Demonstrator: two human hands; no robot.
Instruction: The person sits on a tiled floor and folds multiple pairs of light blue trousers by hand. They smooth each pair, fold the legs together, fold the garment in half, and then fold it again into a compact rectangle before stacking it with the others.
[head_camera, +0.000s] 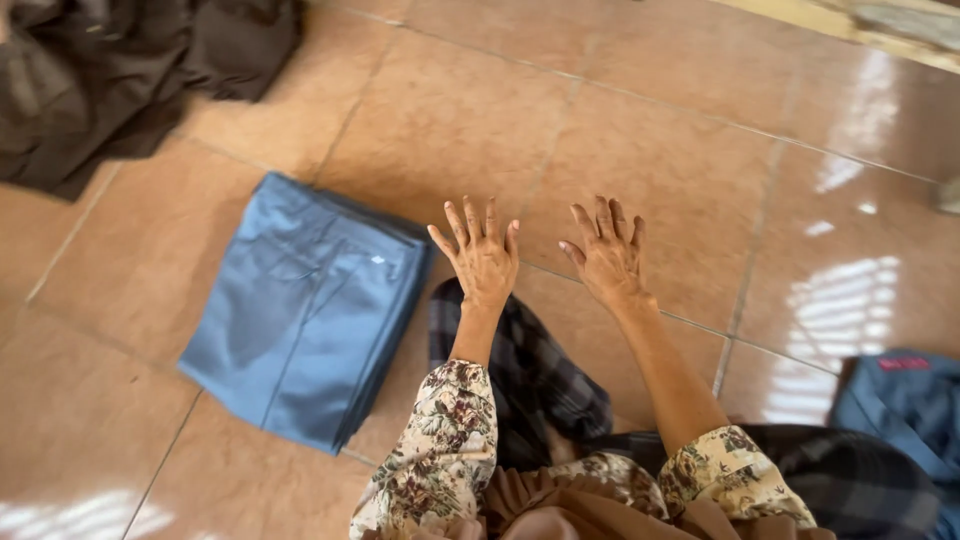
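Note:
My left hand (482, 258) and my right hand (606, 255) are stretched out side by side above the tiled floor (660, 150), palms down, fingers spread, holding nothing. A folded blue pair of trousers (305, 305) lies flat on the floor just left of my left hand, not touched by it. Below my wrists is dark plaid cloth (530, 375) over my lap. My sleeves are floral-patterned.
A heap of dark brown clothing (110, 70) lies at the top left. Another blue garment (905, 405) sits at the right edge. Bright light reflects off the glossy tiles on the right.

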